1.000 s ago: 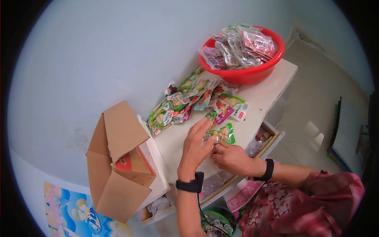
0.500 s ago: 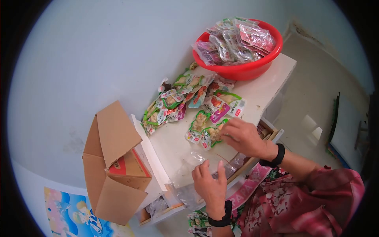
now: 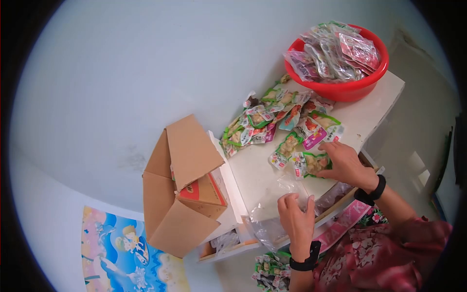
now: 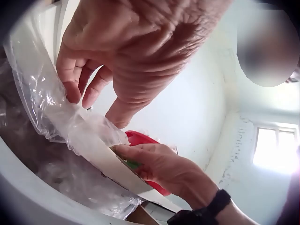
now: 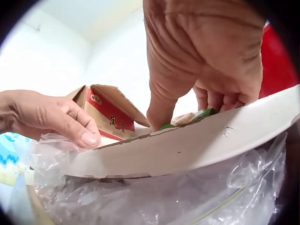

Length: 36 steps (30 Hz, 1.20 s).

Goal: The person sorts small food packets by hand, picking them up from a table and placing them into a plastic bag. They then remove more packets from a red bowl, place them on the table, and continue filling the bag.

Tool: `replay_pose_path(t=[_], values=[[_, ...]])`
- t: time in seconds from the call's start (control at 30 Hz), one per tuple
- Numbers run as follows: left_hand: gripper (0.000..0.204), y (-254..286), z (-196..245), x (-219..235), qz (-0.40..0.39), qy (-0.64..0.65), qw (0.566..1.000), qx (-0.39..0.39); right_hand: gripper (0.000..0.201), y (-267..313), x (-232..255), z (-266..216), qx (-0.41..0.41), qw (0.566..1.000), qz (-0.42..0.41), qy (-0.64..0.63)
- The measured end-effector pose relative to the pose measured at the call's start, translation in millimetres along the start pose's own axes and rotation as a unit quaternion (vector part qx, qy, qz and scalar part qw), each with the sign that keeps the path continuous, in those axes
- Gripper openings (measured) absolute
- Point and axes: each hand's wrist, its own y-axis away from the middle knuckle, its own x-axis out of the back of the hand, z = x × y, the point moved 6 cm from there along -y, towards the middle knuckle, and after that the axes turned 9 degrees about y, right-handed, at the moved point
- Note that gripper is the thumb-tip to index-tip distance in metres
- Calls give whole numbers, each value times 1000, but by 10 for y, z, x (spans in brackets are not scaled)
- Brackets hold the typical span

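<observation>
My right hand point(image 3: 348, 163) is over a green-edged snack packet point(image 3: 311, 164) with pale pieces inside, lying on the white tabletop point(image 3: 258, 182). Thumb and curled fingers grip the packet's edges from either side; its green edge point(image 5: 204, 113) shows between them in the right wrist view. A second green-edged packet point(image 3: 287, 146) lies just to its left. At the table's front edge my left hand point(image 3: 297, 219) is over a clear plastic bag point(image 3: 265, 219). In the left wrist view the left hand's relaxed fingers point(image 4: 72, 89) touch the bag, thumb apart from them.
Against the wall lies a heap of mixed snack packets point(image 3: 265, 112). Behind it to the right stands a red basin point(image 3: 350, 90) full of packets. An open cardboard box point(image 3: 194, 226) stands at left. Below the tabletop, a pulled-out drawer point(image 3: 323, 221) holds clear plastic bags.
Both hands were together over the packets; the left hand then drew back to the clear bag at the front edge. The packet under the right hand has turned. The view has shifted left.
</observation>
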Motion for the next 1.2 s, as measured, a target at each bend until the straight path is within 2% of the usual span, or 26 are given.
replay_pose_path(t=[0.1, 0.27, 0.37, 0.5, 0.53, 0.6, 0.7, 0.8, 0.87, 0.93, 1.13, 1.2], values=[[30, 47, -46, 87, 25, 87, 996, 20, 54, 71, 32, -1, -29, 999, -12, -13], [20, 101, -233, 33, 6, 101, 995, 6, 45, 177, 6, 63, -50, 998, 8, -42], [12, 104, -262, 44, -9, 117, 993, 13, 37, 273, -3, 104, -42, 990, 42, -126], [9, 120, -345, 30, -12, 138, 990, 27, 33, 330, 16, 222, -80, 976, -20, -203], [8, 119, -328, 34, -8, 146, 989, 34, 33, 340, 2, 229, -95, 942, -11, -321], [9, 125, -289, 44, 3, 175, 983, 49, 33, 371, -49, 221, -119, 832, 6, -542], [12, 135, -229, -37, 11, 229, 971, 64, 33, 464, 209, 131, -184, 805, -83, -558], [14, 167, -179, -203, -3, 250, 967, 58, 32, 580, 195, 60, -212, 779, -121, -578], [14, 184, -185, -291, -12, 250, 967, 55, 31, 639, 119, 109, -211, 795, -101, -560], [14, 158, -154, -285, 30, 286, 955, 78, 29, 646, 74, 182, -204, 812, -65, -543], [15, 146, -69, -256, 91, 343, 933, 60, 30, 706, 187, 318, -219, 876, -115, -415], [15, 143, -14, -266, 88, 332, 938, 46, 29, 681, 198, 317, -216, 867, -102, -437]])
